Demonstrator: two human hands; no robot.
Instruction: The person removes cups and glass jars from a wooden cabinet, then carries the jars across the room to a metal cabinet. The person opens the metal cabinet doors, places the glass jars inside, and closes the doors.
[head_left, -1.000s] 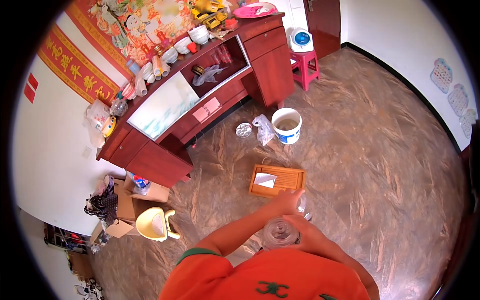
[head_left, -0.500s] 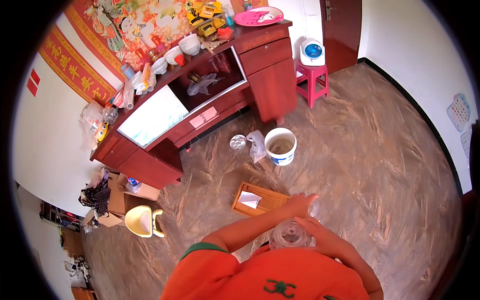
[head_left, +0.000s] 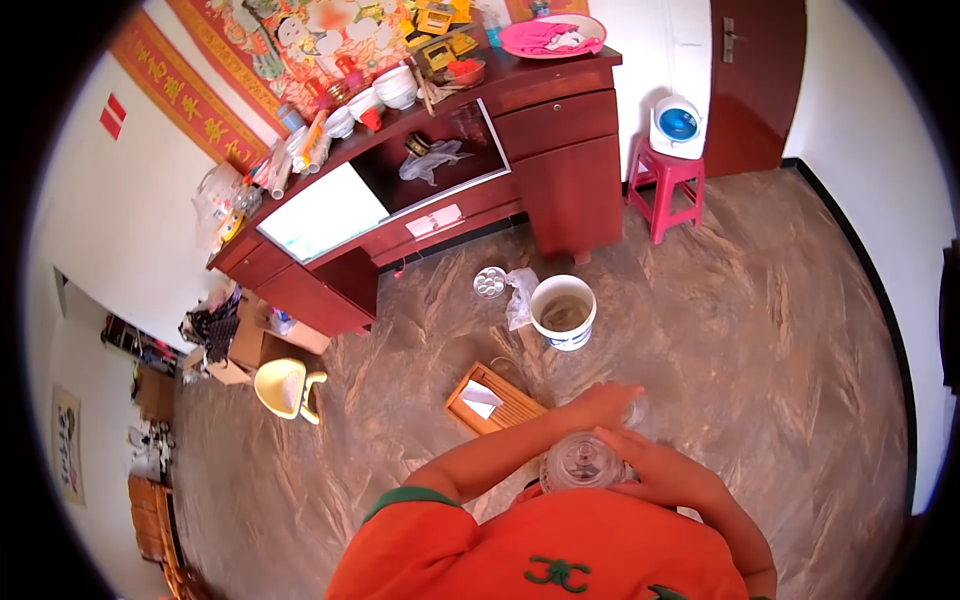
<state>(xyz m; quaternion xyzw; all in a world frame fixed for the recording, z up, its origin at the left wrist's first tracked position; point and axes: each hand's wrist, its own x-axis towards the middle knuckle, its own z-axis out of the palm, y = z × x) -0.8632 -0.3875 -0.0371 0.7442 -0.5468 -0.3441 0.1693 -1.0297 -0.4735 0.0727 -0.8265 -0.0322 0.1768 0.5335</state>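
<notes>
My left hand point(head_left: 603, 404) reaches across from the left, its fingers curled at a clear glass piece point(head_left: 637, 411) that is partly hidden and hard to make out. Just below it, close against the orange shirt, is a round clear glass jar point(head_left: 583, 460) with a ridged, knobbed top. My right hand point(head_left: 655, 468) is wrapped round the right side of this jar. The shirt hides the jar's lower part.
A wooden slatted tray point(head_left: 508, 411) with white paper lies on the floor ahead-left. Beyond it stand a white bucket point(head_left: 563, 312), a plastic bag point(head_left: 520, 298) and a round white holder point(head_left: 489, 282). Farther off are a red cabinet point(head_left: 565, 190), pink stool point(head_left: 668, 185) and yellow child's seat point(head_left: 284, 388).
The view has swung, so the tray appears farther left and more of the door shows. Both hands have shifted right in view together with the glass pieces; their grips look the same.
</notes>
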